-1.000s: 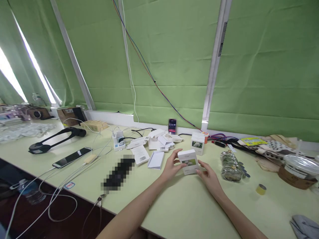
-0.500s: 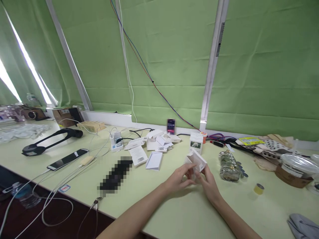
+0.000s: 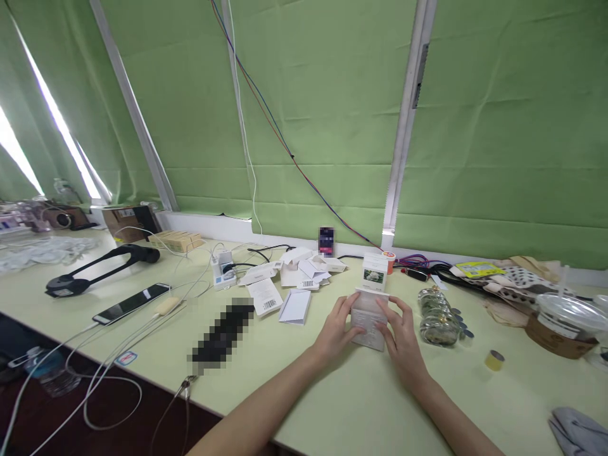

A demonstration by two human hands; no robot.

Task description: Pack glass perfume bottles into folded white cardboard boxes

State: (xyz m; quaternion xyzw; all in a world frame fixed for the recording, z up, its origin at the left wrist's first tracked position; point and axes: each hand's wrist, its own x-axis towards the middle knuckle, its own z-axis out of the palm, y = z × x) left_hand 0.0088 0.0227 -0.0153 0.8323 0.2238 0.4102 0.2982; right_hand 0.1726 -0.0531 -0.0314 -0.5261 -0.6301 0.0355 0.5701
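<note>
Between my two hands is a small white cardboard box [image 3: 368,324] with fine print on the side facing me. My left hand [image 3: 335,326] grips its left edge, thumb on the printed face. On the opposite edge my right hand [image 3: 399,332] holds it the same way, fingers curled over the top. Right behind it stands another white box [image 3: 375,272] with a picture of white flowers. Flattened white cartons [image 3: 294,307] lie to the left of my hands, some showing barcodes. To the right are a clear-wrapped stack of round tins [image 3: 437,316] and a yellow tape roll [image 3: 494,360].
A phone [image 3: 130,304] with charging cables and a power strip [image 3: 222,271] lie on the left, near a black curved device [image 3: 102,269]. A lidded cup [image 3: 565,320] stands at right, a grey cloth [image 3: 577,430] at the near right edge.
The box was tilted with its flaps open in my hands; now it is upright with its printed side towards me. My hands have moved to its left and right edges.
</note>
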